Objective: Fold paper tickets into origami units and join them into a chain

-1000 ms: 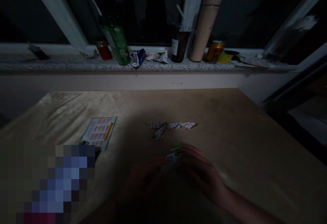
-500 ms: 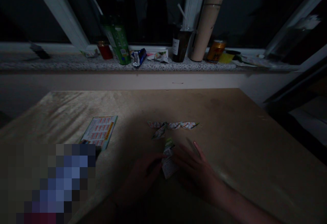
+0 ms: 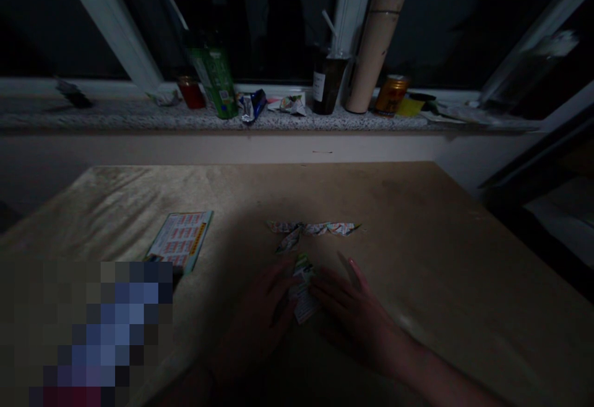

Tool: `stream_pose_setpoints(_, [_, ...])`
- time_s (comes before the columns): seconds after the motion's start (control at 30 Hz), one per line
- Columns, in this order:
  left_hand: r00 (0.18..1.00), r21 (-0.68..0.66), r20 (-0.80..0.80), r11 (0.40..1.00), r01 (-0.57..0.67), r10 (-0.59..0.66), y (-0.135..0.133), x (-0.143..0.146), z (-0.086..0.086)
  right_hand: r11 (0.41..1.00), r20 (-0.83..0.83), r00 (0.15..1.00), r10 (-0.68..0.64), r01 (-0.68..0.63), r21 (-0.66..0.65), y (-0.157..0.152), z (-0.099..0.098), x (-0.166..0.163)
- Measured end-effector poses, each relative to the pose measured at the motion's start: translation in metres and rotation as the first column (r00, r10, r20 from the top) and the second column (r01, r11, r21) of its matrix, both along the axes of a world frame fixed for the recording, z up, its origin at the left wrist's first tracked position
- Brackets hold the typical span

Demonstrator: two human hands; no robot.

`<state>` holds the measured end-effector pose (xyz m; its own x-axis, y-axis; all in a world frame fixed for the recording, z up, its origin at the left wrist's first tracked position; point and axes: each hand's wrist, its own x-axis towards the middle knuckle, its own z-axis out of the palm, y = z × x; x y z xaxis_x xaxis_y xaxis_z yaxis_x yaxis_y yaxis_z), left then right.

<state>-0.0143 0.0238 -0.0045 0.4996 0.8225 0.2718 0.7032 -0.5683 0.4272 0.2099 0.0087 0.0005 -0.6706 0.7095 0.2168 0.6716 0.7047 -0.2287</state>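
A folded printed paper (image 3: 304, 299) with a green tip lies on the table between my hands. My left hand (image 3: 257, 311) rests at its left edge, fingers stretched toward it; much of this hand is in deep shadow. Along the paper's right side lies my right hand (image 3: 352, 311), its fingers out flat and touching the paper, thumb or outer finger raised apart. Just beyond, several folded paper pieces (image 3: 315, 228) lie in a row, with one slanting piece (image 3: 288, 240) below their left part.
A printed card (image 3: 180, 237) lies on the brown table (image 3: 408, 227) at left; the lower left corner is blurred out. On the windowsill (image 3: 278, 121) stand a green bottle (image 3: 220, 85), a dark cup with a straw (image 3: 329, 85), a beige flask (image 3: 374, 54) and an orange can (image 3: 392, 94).
My left hand has moved slightly forward along the paper's left edge and its fingers have straightened. The right hand has shifted slightly left over the paper, which has barely moved.
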Motion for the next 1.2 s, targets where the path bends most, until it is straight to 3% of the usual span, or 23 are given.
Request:
stream_pose_setpoints(0.2, [0.960, 0.038, -0.232, 0.985, 0.169, -0.156, -0.005, -0.001, -0.001, 1.000, -0.024, 1.000, -0.015, 0.015, 0.005, -0.001, 0.001, -0.001])
stream_pose_setpoints(0.63, [0.912, 0.019, -0.253, 0.941, 0.339, -0.323, -0.003, -0.003, -0.007, 0.999, -0.087, 0.996, 0.011, -0.013, -0.029, -0.001, -0.001, 0.000])
stream_pose_setpoints(0.8, [0.931, -0.069, -0.136, 0.940, 0.333, -0.340, -0.003, -0.006, -0.007, 1.000, -0.086, 0.996, 0.015, -0.015, 0.003, 0.000, -0.003, 0.001])
stream_pose_setpoints(1.03, [0.947, -0.248, -0.007, 0.918, 0.308, -0.320, -0.001, -0.006, 0.007, 0.996, -0.096, 0.995, -0.001, 0.010, 0.093, -0.001, -0.005, 0.001])
stream_pose_setpoints(1.13, [0.947, -0.259, -0.050, 0.920, 0.294, -0.317, -0.001, -0.006, 0.011, 0.992, -0.138, 0.990, -0.022, 0.038, 0.120, -0.001, -0.012, -0.002])
stream_pose_setpoints(1.2, [0.940, -0.195, -0.144, 0.940, 0.280, -0.310, 0.000, -0.007, 0.012, 0.987, -0.168, 0.985, -0.044, 0.069, 0.143, -0.001, -0.017, -0.004])
